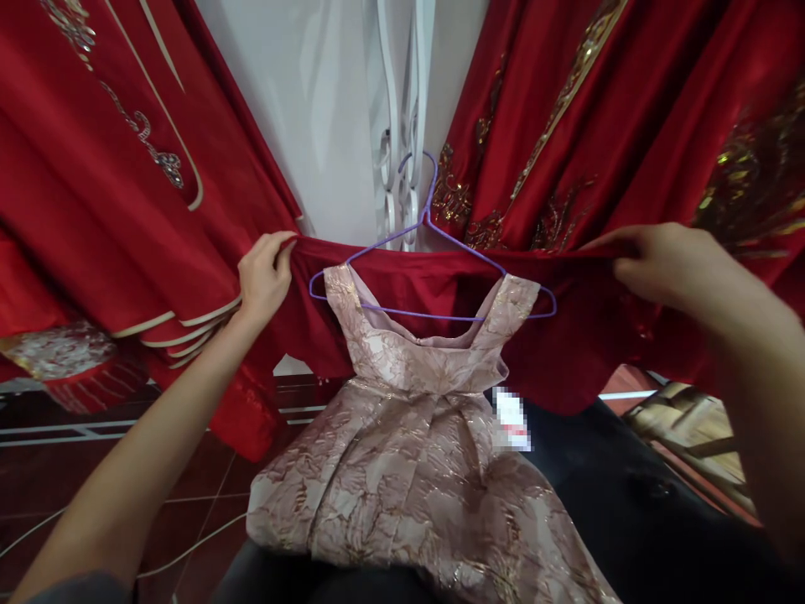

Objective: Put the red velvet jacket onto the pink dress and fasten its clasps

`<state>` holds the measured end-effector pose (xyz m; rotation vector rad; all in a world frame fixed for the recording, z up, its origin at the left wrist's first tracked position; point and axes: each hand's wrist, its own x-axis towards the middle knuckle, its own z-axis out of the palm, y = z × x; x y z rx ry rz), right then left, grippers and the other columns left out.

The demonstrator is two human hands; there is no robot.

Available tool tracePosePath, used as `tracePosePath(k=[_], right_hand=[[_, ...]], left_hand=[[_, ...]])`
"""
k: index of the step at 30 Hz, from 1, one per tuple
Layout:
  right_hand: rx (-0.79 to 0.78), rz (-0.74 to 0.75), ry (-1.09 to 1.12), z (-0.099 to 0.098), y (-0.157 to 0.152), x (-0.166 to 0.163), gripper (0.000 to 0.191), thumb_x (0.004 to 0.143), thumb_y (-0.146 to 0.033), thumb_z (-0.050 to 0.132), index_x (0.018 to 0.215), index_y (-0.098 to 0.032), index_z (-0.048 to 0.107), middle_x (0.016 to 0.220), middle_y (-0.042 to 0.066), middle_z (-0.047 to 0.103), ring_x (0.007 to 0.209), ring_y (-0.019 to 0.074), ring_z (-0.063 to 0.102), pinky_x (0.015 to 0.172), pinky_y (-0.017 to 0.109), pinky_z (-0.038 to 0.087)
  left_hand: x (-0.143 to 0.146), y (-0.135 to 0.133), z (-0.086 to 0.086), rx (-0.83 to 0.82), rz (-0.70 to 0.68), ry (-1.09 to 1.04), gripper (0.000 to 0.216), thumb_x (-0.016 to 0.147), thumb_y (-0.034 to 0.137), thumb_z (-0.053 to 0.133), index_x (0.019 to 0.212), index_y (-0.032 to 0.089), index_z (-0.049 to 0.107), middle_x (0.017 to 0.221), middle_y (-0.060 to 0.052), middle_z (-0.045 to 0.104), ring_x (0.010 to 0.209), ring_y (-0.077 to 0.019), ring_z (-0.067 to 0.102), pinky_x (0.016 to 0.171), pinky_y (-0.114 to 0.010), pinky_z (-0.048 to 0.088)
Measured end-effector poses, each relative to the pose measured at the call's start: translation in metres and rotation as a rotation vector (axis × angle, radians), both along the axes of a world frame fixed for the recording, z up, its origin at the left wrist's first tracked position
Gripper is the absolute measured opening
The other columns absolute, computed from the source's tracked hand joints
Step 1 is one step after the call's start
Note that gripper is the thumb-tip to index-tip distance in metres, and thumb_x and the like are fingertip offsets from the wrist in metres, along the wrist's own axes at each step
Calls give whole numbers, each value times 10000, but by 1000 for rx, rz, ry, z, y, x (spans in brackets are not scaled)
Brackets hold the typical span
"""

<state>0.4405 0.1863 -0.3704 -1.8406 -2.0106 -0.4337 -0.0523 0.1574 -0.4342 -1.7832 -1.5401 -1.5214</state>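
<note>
My left hand (267, 270) pinches the edge of a dark red cloth (402, 264) at its left side. My right hand (660, 262) grips the same edge farther right, so the cloth stretches between both hands. In front of it hangs a pink dress (415, 453) with a shiny gold pattern. Its straps sit on a purple hanger (428, 220), whose hook rises near a white ornate metal frame (412, 168). The lower part of the red cloth is hidden behind the dress. A white tag (512, 419), blurred, shows by the dress's waist.
Red embroidered garments (138, 168) hang at the left, and more red sequined ones (566, 126) at the right. Below lies a dark red tiled floor (207, 503) with a pale cable (194, 544) across it. Something dark (629, 478) lies behind the dress at right.
</note>
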Motion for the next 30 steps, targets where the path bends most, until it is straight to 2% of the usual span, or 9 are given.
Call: tracePosePath(k=[5,8,11,15,17,19,21,25,30], right_hand=[[237,54,472,-12,-50,-15,416,752,-153,410,1087,-267,629,886,99,711,711,215,645,608,334,464],[11,132,482,-34,-63,-27,278,780,-310,479,1012,-267,625,714,68,688,606,241,632,565,353,465],[-253,230,395,-55,-63,-39,330,737,-499,581,965,-261,603,584,37,631,536,257,605,526,352,447],[-204,298,386,-74,-50,-49,267,807,-505,495,855,-270,611,657,43,650,602,246,615,575,336,440],[-177,312,404,-80,-41,-50,274,807,-527,511,860,-275,605,671,31,652,600,235,610,570,323,433],[-158,325,417,-85,-31,-48,294,798,-555,541,868,-275,595,666,18,648,589,223,604,564,309,428],[-150,324,420,-90,-21,-46,258,818,-513,530,876,-271,595,668,11,650,581,210,603,572,298,428],[-152,285,423,-98,-4,-53,216,848,-373,461,923,-240,613,731,38,680,648,224,634,634,305,445],[-274,571,532,-106,-16,-114,274,888,-439,455,901,-209,603,903,86,708,841,248,654,769,333,472]], left_hand=[[25,-14,2,147,43,2,307,942,374,445,1162,226,600,1159,-84,619,1107,-243,570,1016,-390,402],[29,-14,-10,-104,-69,77,339,864,468,568,1090,219,605,1035,-61,658,974,-219,613,918,-328,457],[26,-8,-22,-362,-167,178,334,816,538,598,919,223,639,925,-45,661,928,-230,611,896,-344,466],[21,11,-21,-329,-183,251,357,804,552,590,787,198,639,1344,-104,497,1296,-310,391,1105,-500,279],[22,24,-16,-396,-233,276,366,804,558,577,776,198,632,1395,-96,447,1346,-323,316,1134,-565,168],[25,34,-12,-487,-282,289,354,816,548,551,777,204,622,1238,-85,541,1232,-296,435,1125,-566,176],[28,35,-10,-520,-297,311,343,831,534,527,768,205,605,1029,-58,573,1009,-240,540,1056,-487,318],[41,7,-13,-427,-182,406,323,881,504,472,792,212,577,893,-46,529,808,-206,525,761,-341,428],[61,-38,-10,-392,-24,451,297,917,466,447,803,212,550,864,-49,533,772,-208,527,697,-333,398]])
